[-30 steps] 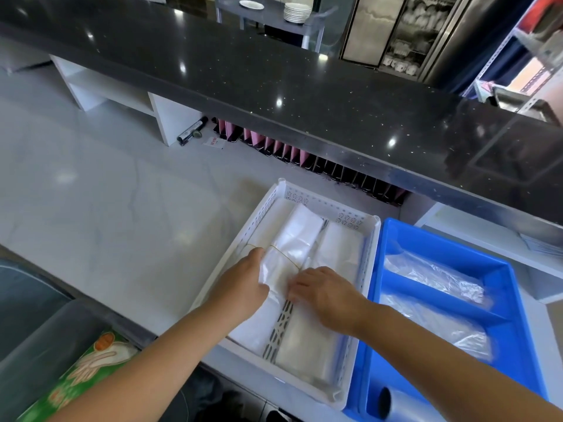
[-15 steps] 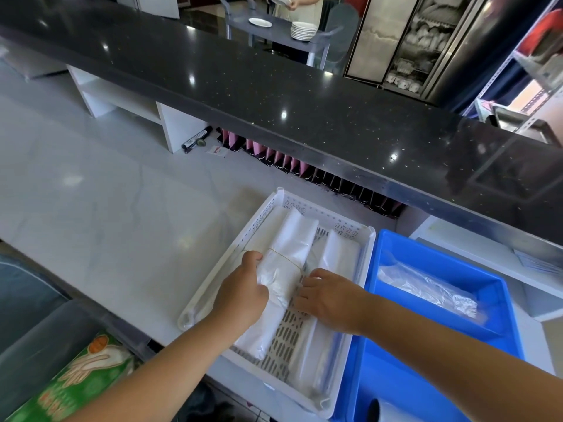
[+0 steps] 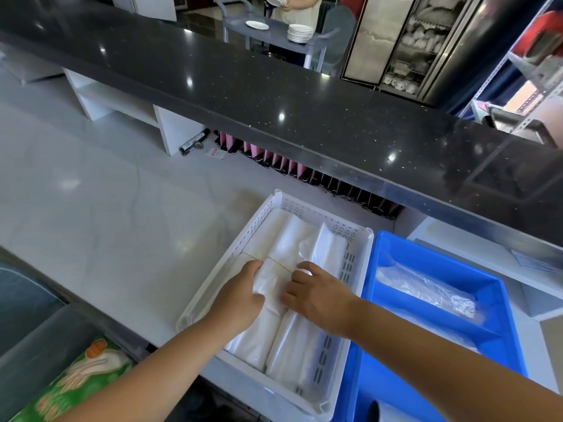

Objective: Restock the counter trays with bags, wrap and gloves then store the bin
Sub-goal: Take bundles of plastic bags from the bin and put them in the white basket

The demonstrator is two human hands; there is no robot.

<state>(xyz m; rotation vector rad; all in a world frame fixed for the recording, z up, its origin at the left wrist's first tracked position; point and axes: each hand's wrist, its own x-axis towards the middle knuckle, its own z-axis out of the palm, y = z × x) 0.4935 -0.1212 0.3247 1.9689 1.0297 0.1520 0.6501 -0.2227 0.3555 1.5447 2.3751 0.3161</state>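
1. Bright, even light fills the scene, and nothing is blown out or lost in darkness.
2. The light comes from above. It shows as small sharp glints on the black surface point(image 3: 274, 95) and as soft pale patches on the white surface point(image 3: 106, 214).
3. Shadows are faint and soft-edged; the darkest band lies under the black surface's overhang.
4. The bag bundle point(image 3: 274, 281) and the clear bags point(image 3: 432, 292) in the blue bin point(image 3: 499, 287) carry a mild sheen.
5. Wide-angle distortion curves straight edges, and the shelving point(image 3: 536, 56) at the right edge leans strongly.
6. The centre is sharp, while the green box point(image 3: 76, 379) at lower left and the top-right corner look soft and smeared.
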